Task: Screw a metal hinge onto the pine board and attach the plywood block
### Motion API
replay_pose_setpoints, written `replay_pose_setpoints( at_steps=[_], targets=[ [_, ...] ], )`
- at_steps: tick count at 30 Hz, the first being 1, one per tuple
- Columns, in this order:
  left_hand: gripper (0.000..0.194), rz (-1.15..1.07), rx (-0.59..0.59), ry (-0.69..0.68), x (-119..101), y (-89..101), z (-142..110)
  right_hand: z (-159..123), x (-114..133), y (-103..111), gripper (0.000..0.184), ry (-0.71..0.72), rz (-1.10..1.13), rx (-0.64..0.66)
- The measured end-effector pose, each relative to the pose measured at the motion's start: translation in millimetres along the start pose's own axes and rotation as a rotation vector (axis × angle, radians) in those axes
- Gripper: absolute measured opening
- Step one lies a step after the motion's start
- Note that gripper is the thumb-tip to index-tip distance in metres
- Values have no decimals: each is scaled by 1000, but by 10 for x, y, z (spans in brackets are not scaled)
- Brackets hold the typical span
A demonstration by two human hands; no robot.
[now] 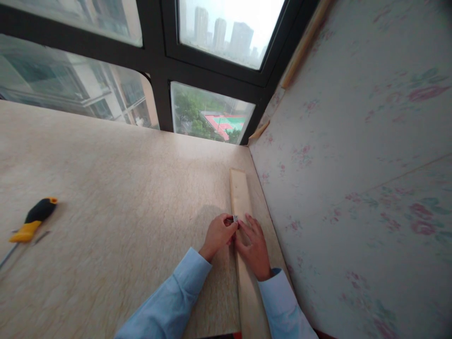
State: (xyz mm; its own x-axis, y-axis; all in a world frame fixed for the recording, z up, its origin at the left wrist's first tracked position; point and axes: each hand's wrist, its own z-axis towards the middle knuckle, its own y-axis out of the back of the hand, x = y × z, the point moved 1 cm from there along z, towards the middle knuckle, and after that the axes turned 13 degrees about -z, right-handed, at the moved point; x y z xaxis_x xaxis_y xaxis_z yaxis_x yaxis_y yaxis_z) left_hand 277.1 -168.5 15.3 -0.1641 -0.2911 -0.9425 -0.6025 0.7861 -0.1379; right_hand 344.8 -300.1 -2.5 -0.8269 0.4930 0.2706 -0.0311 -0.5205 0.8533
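A long pale wooden strip (240,193) lies on the beige tabletop (123,188), running along the wall side. My left hand (218,234) is closed in a pinch on a small metal piece (235,218) at the strip's left edge. My right hand (254,247) rests flat on the strip, fingers stretched out, fingertips touching the same metal piece. Both arms wear light blue sleeves.
A screwdriver with a yellow and black handle (32,220) lies far left on the tabletop. A floral-papered wall (353,165) rises directly right of the strip. Dark-framed windows (158,66) stand behind the table's far edge.
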Motion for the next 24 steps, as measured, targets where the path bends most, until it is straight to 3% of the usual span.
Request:
replay_pose_setpoints(
  at_steps=[13, 24],
  targets=[
    [25, -43, 38, -6, -17, 10, -2, -12, -13, -16, 38, -12, 25, -12],
    [28, 36, -3, -46, 39, -10, 43, -8, 5, 15, 44, -33, 68, -1]
  ],
)
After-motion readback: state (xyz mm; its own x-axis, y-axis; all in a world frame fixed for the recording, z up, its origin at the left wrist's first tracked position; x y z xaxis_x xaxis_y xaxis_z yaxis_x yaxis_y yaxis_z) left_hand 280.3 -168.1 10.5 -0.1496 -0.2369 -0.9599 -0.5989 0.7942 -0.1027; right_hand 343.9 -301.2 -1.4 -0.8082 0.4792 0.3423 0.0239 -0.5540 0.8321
